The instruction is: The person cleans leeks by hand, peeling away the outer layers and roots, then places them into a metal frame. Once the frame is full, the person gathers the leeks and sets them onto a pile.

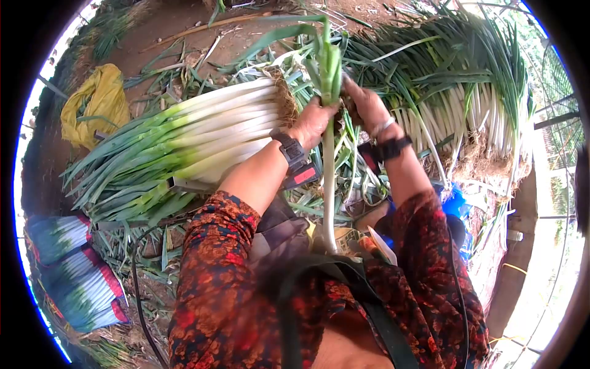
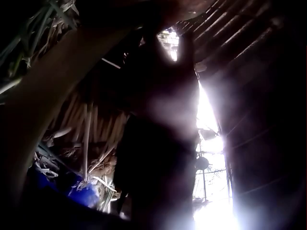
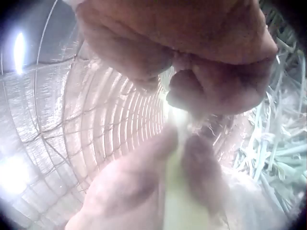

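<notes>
Left grip: closed round the leek (image 1: 329,178); the left grip (image 1: 314,121) is set where white shank meets green leaf.
Right grip: fingers curled, the leek pinched just beside the left grip by the right grip (image 1: 370,111).
Leek: held upright between the forearms, its white shank hanging below the grips and its leaves raised above.
Leek stack (image 1: 227,123): laid just left of the grips, roots nearest them, leaves fanned away; partly carried by a metal frame (image 1: 190,184).
Leek heap (image 1: 455,80): spread right of the grips, leaves piled above a rooted lower edge, with blue material (image 1: 458,209) below it.
Floor: brown earth (image 1: 166,24) is seen beyond the grips, strewn with leaf scraps.
Yellow sack (image 1: 101,92): crumpled, well left of the grips.
Leek bundles (image 1: 80,283): red-edged, placed far left and below.
Room: bright mesh (image 1: 559,80) is seen far right; a ribbed roof (image 2: 235,33) is shown in the left wrist view.
</notes>
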`<action>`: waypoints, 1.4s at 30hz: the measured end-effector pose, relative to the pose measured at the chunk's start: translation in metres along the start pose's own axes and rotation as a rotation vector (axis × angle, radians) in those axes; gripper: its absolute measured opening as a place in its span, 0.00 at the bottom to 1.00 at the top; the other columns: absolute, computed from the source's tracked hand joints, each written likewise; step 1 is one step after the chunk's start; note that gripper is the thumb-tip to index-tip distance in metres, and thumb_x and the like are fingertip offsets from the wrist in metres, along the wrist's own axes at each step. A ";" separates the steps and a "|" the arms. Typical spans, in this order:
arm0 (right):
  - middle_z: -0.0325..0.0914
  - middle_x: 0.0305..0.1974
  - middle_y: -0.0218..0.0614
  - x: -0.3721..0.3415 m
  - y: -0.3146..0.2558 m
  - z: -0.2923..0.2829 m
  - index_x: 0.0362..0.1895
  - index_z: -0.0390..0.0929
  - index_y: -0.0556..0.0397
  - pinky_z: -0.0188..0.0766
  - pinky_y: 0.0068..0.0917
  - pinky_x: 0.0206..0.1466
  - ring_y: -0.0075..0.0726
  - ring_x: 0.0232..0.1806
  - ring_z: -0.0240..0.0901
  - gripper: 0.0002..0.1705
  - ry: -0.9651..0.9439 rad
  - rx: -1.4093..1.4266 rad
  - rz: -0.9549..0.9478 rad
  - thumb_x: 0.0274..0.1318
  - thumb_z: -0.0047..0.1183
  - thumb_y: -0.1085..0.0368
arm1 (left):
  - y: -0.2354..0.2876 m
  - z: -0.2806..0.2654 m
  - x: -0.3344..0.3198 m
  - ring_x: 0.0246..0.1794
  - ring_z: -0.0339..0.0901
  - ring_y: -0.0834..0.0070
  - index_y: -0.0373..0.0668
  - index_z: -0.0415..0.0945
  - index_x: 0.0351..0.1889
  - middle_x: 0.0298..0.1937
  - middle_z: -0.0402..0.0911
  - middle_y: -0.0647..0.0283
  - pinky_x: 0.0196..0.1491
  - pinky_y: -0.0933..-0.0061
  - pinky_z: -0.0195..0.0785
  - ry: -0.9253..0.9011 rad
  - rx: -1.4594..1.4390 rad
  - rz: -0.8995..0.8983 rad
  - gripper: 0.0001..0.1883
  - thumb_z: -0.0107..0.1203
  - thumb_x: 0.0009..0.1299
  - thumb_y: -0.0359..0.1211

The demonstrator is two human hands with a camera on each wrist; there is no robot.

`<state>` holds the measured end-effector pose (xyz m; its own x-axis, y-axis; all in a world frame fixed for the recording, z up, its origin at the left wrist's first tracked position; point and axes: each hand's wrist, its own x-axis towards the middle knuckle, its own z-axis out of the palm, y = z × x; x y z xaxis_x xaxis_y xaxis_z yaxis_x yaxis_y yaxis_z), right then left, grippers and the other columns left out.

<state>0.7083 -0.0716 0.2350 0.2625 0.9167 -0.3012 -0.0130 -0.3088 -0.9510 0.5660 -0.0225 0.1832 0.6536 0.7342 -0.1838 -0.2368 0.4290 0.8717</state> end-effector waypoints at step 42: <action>0.75 0.51 0.43 0.116 0.049 0.221 0.45 0.81 0.47 0.70 0.42 0.55 0.48 0.56 0.72 0.13 -0.128 -1.520 -0.534 0.59 0.46 0.66 | 0.140 -0.327 -0.171 0.44 0.76 0.56 0.45 0.77 0.43 0.45 0.74 0.55 0.46 0.58 0.70 0.678 1.854 0.271 0.16 0.62 0.61 0.42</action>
<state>0.5246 0.0757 0.1379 -0.1555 0.9864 -0.0529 0.9877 0.1545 -0.0234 0.1859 0.0845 0.1878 0.2995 0.9095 0.2883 0.9260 -0.3499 0.1416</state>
